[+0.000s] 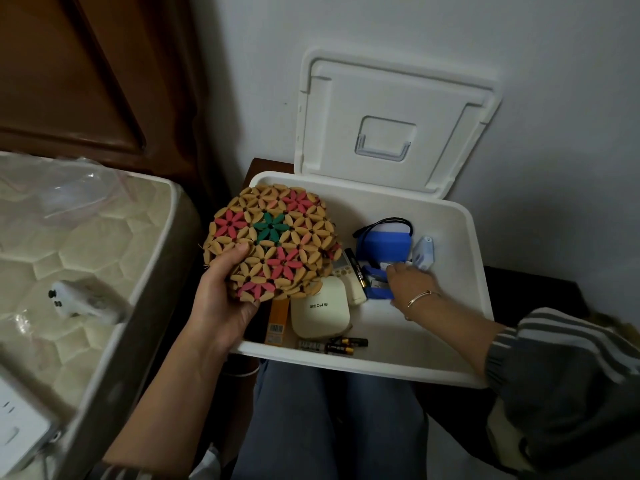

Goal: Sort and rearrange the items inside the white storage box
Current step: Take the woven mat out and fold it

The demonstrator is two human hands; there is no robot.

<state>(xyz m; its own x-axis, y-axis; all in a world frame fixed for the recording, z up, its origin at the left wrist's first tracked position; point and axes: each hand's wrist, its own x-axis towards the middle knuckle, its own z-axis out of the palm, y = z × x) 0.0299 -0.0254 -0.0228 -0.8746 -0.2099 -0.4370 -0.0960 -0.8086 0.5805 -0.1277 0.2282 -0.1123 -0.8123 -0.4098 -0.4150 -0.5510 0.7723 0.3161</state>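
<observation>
White storage box [479, 289] stood open, lid [391, 98] at twelve o'clock; the left hand [221, 299] gripped the beaded flower mat [273, 244] over its ten o'clock corner; the right hand [412, 285], nearer, touched the blue pack [384, 242] at its eleven o'clock, grasp impossible to tell.
</observation>
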